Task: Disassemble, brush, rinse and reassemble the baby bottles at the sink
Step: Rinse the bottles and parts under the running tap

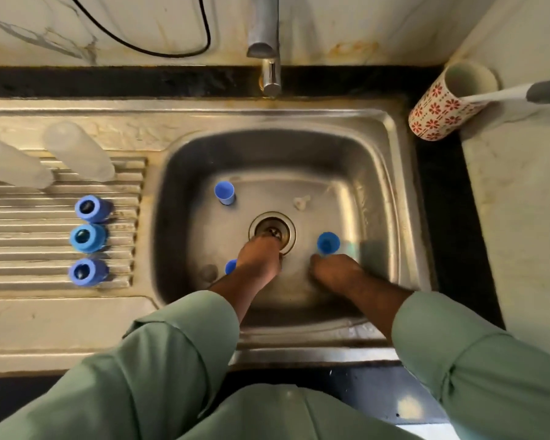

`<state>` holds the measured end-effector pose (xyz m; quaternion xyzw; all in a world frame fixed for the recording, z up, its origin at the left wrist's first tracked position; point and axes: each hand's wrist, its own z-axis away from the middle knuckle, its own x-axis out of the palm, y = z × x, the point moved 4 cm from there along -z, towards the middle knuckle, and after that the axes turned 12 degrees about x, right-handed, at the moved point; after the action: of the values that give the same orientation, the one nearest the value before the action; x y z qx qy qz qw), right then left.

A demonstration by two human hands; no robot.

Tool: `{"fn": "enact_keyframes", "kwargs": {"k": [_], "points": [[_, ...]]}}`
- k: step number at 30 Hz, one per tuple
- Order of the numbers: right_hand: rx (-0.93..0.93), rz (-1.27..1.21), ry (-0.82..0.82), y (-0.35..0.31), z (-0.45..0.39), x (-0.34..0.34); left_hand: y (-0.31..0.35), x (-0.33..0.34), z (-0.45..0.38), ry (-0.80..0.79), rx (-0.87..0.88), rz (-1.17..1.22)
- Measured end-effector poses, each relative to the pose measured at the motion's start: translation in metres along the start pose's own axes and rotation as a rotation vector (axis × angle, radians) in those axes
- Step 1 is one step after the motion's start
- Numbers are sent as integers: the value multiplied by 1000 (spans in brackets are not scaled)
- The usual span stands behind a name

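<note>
Both of my hands are down in the steel sink basin (pixel 378 192). My left hand (pixel 261 257) is by the drain (pixel 272 230) with its fingers curled downward, partly hiding a blue cap (pixel 230 266). My right hand (pixel 335 271) lies knuckles up, its fingertips right at another blue cap (pixel 328 242). A third blue cap (pixel 224 192) and a clear nipple (pixel 300 201) lie farther back. What either hand holds is hidden. On the drainboard (pixel 29 290) stand three blue collar rings (pixel 88 238) and two clear bottles (pixel 77 150).
The faucet (pixel 264 42) hangs over the back of the basin. A cup with red flowers (pixel 442 109) at the back right holds a brush with a grey handle (pixel 543 90). A black cable (pixel 172 50) runs along the wall. A pale counter (pixel 515 217) lies to the right.
</note>
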<state>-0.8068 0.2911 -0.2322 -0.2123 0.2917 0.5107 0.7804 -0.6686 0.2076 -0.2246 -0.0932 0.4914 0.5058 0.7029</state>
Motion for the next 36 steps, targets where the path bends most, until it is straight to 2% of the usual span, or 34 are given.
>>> {"fn": "enact_keyframes", "kwargs": {"k": [3, 5, 8, 10, 15, 17, 19, 21, 23, 28, 32, 36], "points": [[46, 18, -110, 3, -2, 0, 3, -2, -8, 4, -20, -14], [-34, 94, -121, -1, -2, -4, 3, -5, -11, 7, -34, 12], [-151, -63, -120, -7, -6, -9, -3, -21, -17, 91, -56, 109], [-269, -238, -56, -15, -6, -22, -5, -51, -24, 247, -55, 273], [-306, -800, 279, -45, -12, -83, 2, -177, -33, 878, 48, 634], [-274, -930, 346, -57, -13, -107, 2, -220, -50, 966, 115, 817], [-276, -1005, 385, -65, -15, -124, 2, -248, -74, 869, 130, 892], [-289, -1024, 445, -70, -17, -135, 3, -257, -95, 729, 75, 795], [-279, -1015, 492, -72, -21, -141, 2, -256, -106, 704, 46, 667], [-268, -923, 650, -75, -29, -145, -6, -250, -88, 673, 9, 627], [-276, -902, 658, -79, -34, -139, -11, -258, -71, 687, -138, 683], [-291, -963, 586, -86, -41, -124, -13, -265, -73, 555, -149, 632]]}}
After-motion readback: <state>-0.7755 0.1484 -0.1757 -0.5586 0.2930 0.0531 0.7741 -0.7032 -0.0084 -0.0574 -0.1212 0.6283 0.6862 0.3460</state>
